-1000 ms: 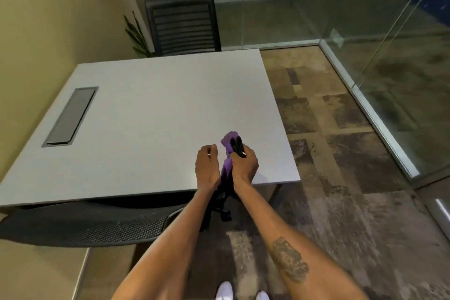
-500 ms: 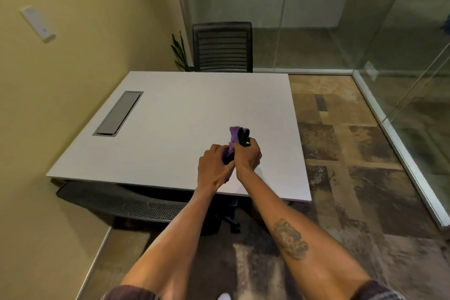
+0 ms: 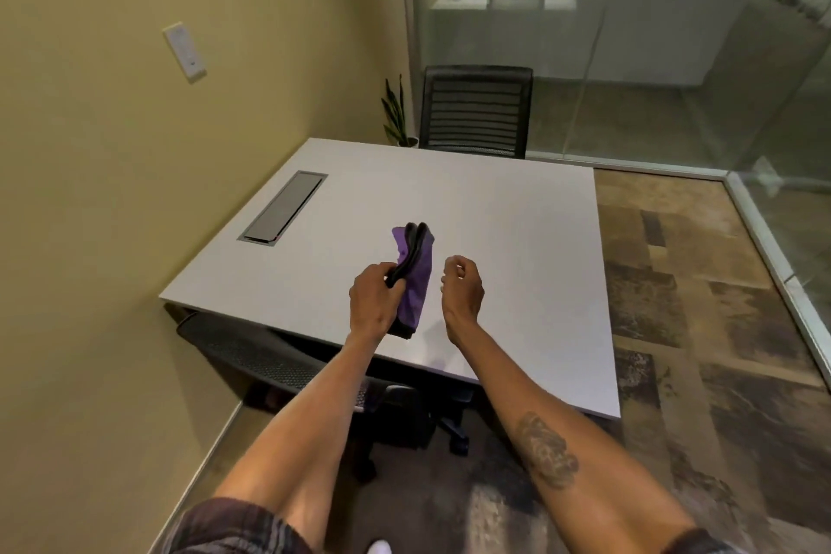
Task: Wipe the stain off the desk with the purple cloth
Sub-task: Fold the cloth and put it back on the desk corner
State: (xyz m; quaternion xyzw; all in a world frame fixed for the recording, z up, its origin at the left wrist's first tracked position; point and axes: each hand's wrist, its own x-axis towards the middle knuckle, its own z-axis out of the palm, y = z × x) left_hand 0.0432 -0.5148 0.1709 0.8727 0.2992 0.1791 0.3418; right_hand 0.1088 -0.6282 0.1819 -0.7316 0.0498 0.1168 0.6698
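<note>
The right hand (image 3: 463, 292) let go, loosely curled and empty, so the left hand (image 3: 373, 306) alone gripped the folded purple cloth (image 3: 416, 283) above the flat white desk (image 3: 517, 238), likely ready to wipe

In the centre of the frame, the left hand (image 3: 375, 306) grips a folded purple cloth (image 3: 417, 283) above the white worktop (image 3: 508, 234). Just to its right, the right hand (image 3: 463, 290) holds nothing, its fingers loosely curled. A grey cable hatch (image 3: 283, 207) is set into the worktop at left. A black chair (image 3: 476, 112) and a plant (image 3: 395, 112) stand beyond the far edge, and a second chair (image 3: 252, 351) is tucked under the near edge.
</note>
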